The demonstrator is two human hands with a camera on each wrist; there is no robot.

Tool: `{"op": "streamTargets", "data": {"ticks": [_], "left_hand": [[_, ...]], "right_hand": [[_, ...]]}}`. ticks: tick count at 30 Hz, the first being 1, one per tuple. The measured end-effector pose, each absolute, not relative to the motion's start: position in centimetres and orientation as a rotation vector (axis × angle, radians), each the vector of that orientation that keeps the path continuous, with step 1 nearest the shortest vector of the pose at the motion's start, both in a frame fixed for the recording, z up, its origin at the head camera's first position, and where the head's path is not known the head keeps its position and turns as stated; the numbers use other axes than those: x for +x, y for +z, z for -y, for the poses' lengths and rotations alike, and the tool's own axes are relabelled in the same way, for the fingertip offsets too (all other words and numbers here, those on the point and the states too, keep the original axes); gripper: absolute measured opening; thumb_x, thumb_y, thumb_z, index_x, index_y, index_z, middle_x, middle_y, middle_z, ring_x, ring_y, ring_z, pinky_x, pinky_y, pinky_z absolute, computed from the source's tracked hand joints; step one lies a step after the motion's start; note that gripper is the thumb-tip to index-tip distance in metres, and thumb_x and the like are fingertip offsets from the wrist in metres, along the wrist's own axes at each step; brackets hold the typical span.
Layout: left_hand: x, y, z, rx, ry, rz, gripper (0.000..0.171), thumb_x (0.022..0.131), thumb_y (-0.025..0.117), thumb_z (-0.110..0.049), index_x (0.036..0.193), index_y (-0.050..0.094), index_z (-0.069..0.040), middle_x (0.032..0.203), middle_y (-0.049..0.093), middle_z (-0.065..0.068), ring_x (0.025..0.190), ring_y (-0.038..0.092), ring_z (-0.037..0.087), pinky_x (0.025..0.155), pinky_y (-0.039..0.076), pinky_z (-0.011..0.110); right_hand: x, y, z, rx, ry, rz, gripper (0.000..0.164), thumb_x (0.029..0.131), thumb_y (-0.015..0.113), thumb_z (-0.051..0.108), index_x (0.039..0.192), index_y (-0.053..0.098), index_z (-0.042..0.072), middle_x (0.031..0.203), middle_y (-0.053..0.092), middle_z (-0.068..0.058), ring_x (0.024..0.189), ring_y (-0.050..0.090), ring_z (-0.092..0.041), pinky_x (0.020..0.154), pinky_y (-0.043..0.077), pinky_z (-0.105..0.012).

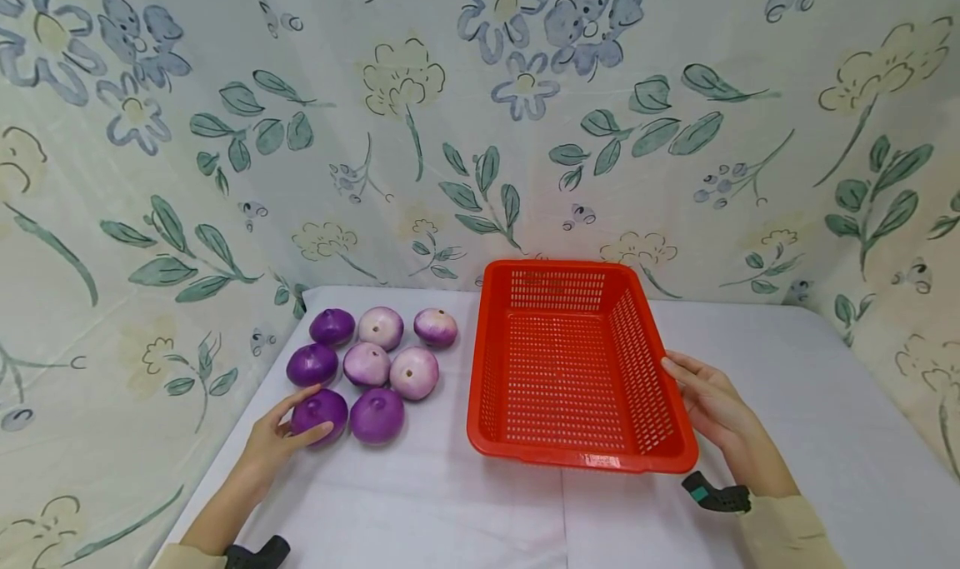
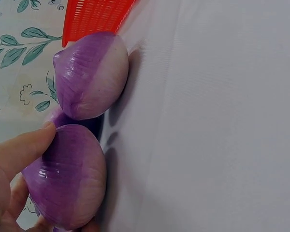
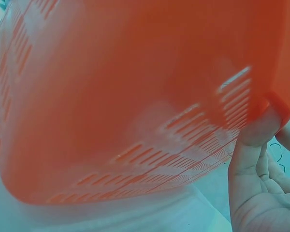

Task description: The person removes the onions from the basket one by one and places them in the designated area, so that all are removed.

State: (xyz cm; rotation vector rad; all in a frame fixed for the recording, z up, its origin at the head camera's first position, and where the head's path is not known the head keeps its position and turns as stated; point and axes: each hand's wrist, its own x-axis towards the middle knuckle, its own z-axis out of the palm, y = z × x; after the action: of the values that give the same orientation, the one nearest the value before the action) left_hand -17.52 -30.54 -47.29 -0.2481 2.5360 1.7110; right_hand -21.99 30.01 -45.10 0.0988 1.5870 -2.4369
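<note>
My left hand (image 1: 273,436) is around the front-left purple onion (image 1: 321,416), its thumb on the near side and its fingers on the far side. In the left wrist view that onion (image 2: 70,176) sits on the cloth, purple above and paler below. Beside it on the right is another purple onion (image 1: 377,416). My right hand (image 1: 716,402) grips the right rim of a red plastic basket (image 1: 480,369), which has slotted sides and no onions inside. In the right wrist view, the thumb presses against the outer wall of the basket (image 3: 135,96), just under the rim.
Behind the held onion lie several more: dark purple ones (image 1: 312,365) at the left, paler ones (image 1: 414,373) toward the middle. A white cloth (image 1: 450,511) covers the table. A floral curtain (image 1: 420,177) hangs behind and along both sides.
</note>
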Motion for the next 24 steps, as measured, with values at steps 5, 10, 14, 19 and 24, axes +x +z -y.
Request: {"op": "streamTargets", "data": {"ticks": [5,10,14,19,24], "left_hand": [[-17.5,-47.22,30.71,-0.238,1.702,-2.541,0.076,0.089,0.077,-0.02,0.153,0.038,-0.009,0.16,0.021,0.022,0.136,0.034,0.052,0.11,0.025,0.066],[-17.5,-47.17,30.79,-0.228,1.706,-2.541,0.075,0.088,0.078,-0.018,0.152,0.039,-0.007,0.16,0.023,0.021,0.137,0.031,0.053,0.111,0.024,0.066],[-17.38,-46.98,30.85,-0.231,1.702,-2.539,0.076,0.088,0.078,-0.018,0.152,0.039,-0.007,0.161,0.02,0.022,0.138,0.028,0.055,0.111,0.022,0.067],[-17.36,-46.83,30.99,-0.235,1.688,-2.533,0.077,0.088,0.078,-0.019,0.153,0.038,-0.01,0.162,0.015,0.024,0.139,0.024,0.056,0.11,0.022,0.069],[-17.34,-46.86,31.24,-0.212,1.686,-2.55,0.076,0.088,0.078,-0.017,0.152,0.039,-0.008,0.162,0.018,0.023,0.14,0.026,0.052,0.111,0.024,0.065]], "right_hand": [[-22.05,-45.13,-29.85,0.091,-2.439,-1.59,0.017,0.104,0.054,0.013,0.111,0.068,0.019,0.107,0.072,0.0,0.091,0.068,-0.014,0.08,0.058,-0.029],[-22.07,-45.0,-29.79,0.087,-2.435,-1.596,0.016,0.103,0.055,0.013,0.111,0.068,0.018,0.107,0.072,0.0,0.092,0.068,-0.015,0.08,0.058,-0.03],[-22.22,-45.01,-29.75,0.051,-2.438,-1.59,0.018,0.104,0.053,0.011,0.112,0.068,0.017,0.107,0.072,-0.001,0.092,0.068,-0.015,0.08,0.058,-0.03],[-22.32,-45.0,-29.73,0.03,-2.42,-1.621,0.019,0.105,0.052,0.011,0.112,0.068,0.017,0.107,0.072,-0.001,0.092,0.069,-0.016,0.08,0.058,-0.031],[-22.3,-44.81,-29.7,0.066,-2.397,-1.67,0.017,0.104,0.055,0.014,0.111,0.068,0.02,0.107,0.072,0.0,0.092,0.069,-0.016,0.081,0.058,-0.031]]}}
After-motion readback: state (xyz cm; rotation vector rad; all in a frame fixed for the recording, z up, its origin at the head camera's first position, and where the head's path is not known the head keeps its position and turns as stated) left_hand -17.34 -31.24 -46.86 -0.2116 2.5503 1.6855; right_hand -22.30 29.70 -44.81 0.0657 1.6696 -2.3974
